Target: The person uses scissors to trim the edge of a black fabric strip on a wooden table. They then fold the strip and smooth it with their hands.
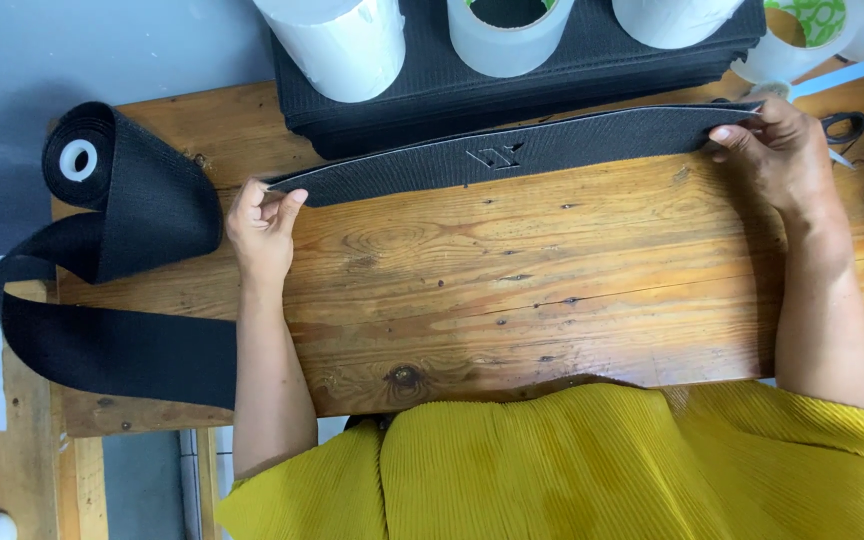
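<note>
A long black elastic strip (512,155) with a small woven emblem at its middle stretches across the wooden table (512,290). My left hand (262,230) pinches its left end between thumb and fingers. My right hand (777,150) grips its right end, fingers curled over the edge. The strip is held slightly tilted, its right end farther from me.
A roll of wide black elastic band (117,200) lies at the left, its tail looping off the table edge. A stack of black strips (522,70) sits behind, bearing white rolls (342,40) and tape rolls (507,30). Scissors (842,125) lie at the right.
</note>
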